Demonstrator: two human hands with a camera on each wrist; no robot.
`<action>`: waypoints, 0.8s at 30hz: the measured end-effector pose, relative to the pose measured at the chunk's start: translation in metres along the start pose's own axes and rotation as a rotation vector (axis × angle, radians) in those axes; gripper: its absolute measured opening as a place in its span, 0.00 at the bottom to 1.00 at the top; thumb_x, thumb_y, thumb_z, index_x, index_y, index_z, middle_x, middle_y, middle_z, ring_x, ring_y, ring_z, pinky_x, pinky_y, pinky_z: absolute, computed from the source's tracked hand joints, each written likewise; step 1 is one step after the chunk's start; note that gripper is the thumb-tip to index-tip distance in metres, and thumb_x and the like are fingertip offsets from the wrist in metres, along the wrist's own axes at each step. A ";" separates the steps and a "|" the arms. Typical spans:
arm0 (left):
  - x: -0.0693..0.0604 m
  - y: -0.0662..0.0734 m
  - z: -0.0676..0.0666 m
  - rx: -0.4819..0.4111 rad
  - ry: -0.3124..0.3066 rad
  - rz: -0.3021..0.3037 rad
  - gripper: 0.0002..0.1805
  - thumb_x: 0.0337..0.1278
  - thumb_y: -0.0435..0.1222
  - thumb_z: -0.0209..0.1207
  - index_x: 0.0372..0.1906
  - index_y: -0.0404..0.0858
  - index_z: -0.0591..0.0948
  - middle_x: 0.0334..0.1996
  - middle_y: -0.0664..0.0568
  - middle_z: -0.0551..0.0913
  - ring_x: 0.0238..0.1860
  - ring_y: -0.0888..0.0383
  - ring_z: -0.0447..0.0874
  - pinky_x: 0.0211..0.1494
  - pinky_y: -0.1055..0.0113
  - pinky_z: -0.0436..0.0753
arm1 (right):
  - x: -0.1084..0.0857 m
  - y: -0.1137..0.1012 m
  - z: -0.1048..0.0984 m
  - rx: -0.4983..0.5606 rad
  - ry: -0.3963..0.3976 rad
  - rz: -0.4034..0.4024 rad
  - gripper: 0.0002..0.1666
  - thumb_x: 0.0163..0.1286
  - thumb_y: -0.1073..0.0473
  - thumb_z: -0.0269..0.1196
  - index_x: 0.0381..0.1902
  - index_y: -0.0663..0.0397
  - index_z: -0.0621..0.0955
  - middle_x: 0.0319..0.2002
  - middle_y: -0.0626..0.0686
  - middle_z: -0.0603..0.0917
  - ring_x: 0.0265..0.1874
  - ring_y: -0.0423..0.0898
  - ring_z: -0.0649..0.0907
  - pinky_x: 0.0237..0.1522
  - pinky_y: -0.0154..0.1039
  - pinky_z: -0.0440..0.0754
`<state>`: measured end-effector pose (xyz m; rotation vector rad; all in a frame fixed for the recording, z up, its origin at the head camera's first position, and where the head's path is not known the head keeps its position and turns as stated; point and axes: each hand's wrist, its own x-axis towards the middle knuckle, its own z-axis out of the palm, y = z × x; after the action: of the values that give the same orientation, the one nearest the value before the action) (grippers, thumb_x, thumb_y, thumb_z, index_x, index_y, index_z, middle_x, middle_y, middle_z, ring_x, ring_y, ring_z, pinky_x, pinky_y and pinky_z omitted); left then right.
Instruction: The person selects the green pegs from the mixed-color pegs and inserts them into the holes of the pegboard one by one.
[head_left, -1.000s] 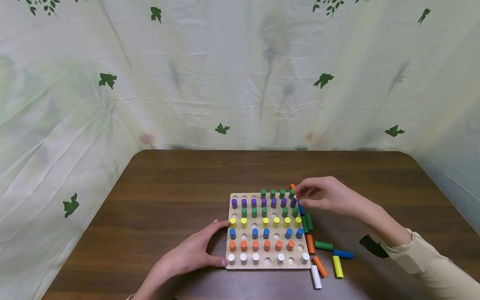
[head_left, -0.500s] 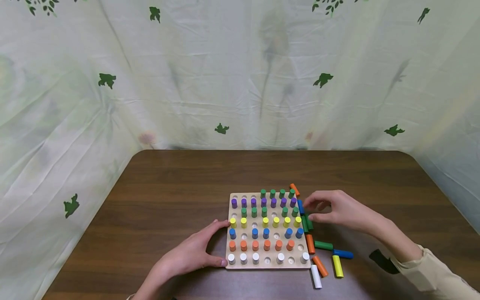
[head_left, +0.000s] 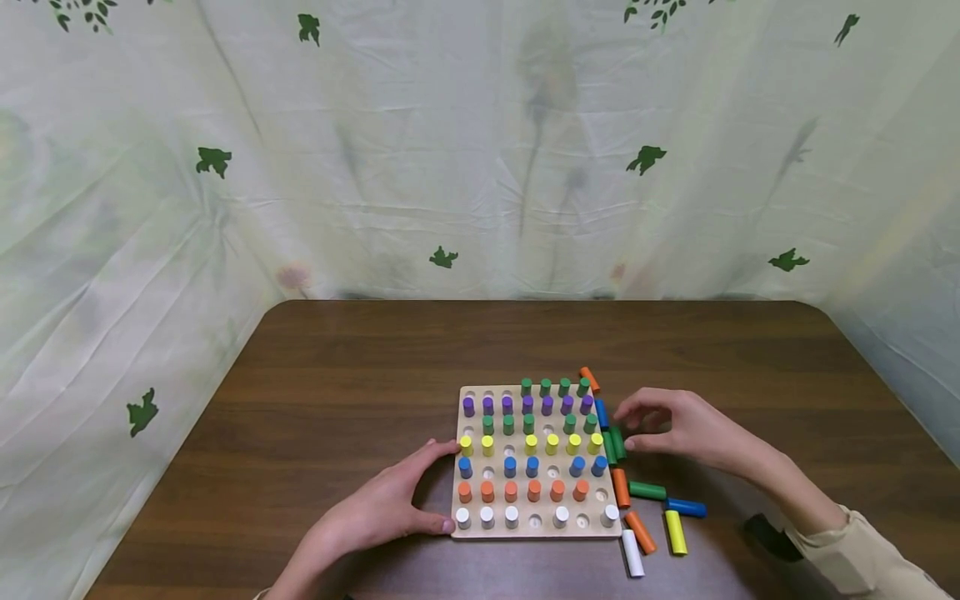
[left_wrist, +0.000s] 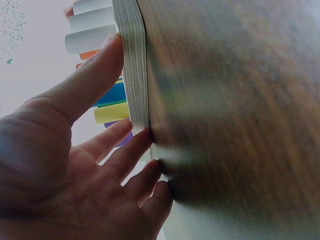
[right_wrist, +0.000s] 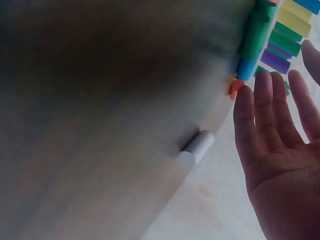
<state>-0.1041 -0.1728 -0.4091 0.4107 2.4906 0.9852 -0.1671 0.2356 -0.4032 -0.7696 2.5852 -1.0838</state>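
Observation:
A wooden pegboard [head_left: 525, 534] lies on the table, with upright pegs in rows: green [head_left: 546, 387], purple [head_left: 527, 406], yellow [head_left: 552, 444], blue [head_left: 510, 467], orange [head_left: 534, 492] and white [head_left: 487, 518]. Some holes are bare. My left hand [head_left: 386, 504] rests against the board's left edge, thumb at the near corner, index finger farther up; its fingertips touch the edge in the left wrist view. Just right of two loose green pegs [head_left: 618, 443] hovers my right hand [head_left: 675, 425], fingers loosely bent. Nothing shows between the fingers of this right hand [right_wrist: 280, 150].
Loose pegs line the board's right side: orange [head_left: 590, 380], blue [head_left: 602, 414], another orange [head_left: 620, 488], green [head_left: 647, 491], yellow [head_left: 676, 533] and white [head_left: 632, 554]. In the right wrist view a pale peg [right_wrist: 197, 150] lies apart. A patterned curtain [head_left: 480, 167] hangs behind the table.
My right hand has moved from the board's far right corner toward me and slightly right, uncovering the far orange peg and the blue peg. The left hand and the board stay put.

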 end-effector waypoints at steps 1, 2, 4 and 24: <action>0.000 0.000 0.000 -0.001 0.000 -0.001 0.47 0.42 0.49 0.76 0.70 0.52 0.67 0.73 0.40 0.61 0.73 0.40 0.57 0.67 0.39 0.62 | 0.000 0.002 0.001 0.001 -0.002 0.008 0.18 0.62 0.52 0.72 0.48 0.48 0.82 0.43 0.45 0.83 0.40 0.44 0.82 0.43 0.38 0.82; 0.000 0.000 0.000 -0.003 -0.001 -0.003 0.47 0.42 0.49 0.76 0.70 0.51 0.67 0.73 0.40 0.61 0.73 0.40 0.57 0.67 0.39 0.62 | 0.000 0.003 0.002 0.000 -0.006 0.014 0.19 0.62 0.52 0.72 0.48 0.48 0.82 0.43 0.45 0.83 0.40 0.45 0.82 0.42 0.37 0.82; 0.001 0.000 0.000 -0.004 -0.004 -0.005 0.47 0.42 0.49 0.76 0.70 0.51 0.67 0.73 0.40 0.61 0.73 0.40 0.56 0.67 0.39 0.62 | 0.000 0.005 0.004 -0.007 -0.015 0.024 0.19 0.61 0.52 0.72 0.49 0.48 0.82 0.42 0.45 0.83 0.40 0.45 0.81 0.42 0.37 0.82; 0.000 0.000 -0.001 -0.002 -0.005 0.003 0.47 0.42 0.49 0.76 0.70 0.50 0.67 0.73 0.40 0.61 0.73 0.39 0.56 0.67 0.39 0.61 | 0.005 0.013 0.008 -0.109 -0.048 0.018 0.25 0.58 0.46 0.73 0.51 0.48 0.83 0.34 0.44 0.77 0.32 0.42 0.76 0.31 0.35 0.76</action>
<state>-0.1049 -0.1729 -0.4082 0.4162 2.4850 0.9868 -0.1724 0.2359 -0.4184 -0.7850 2.6232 -0.9143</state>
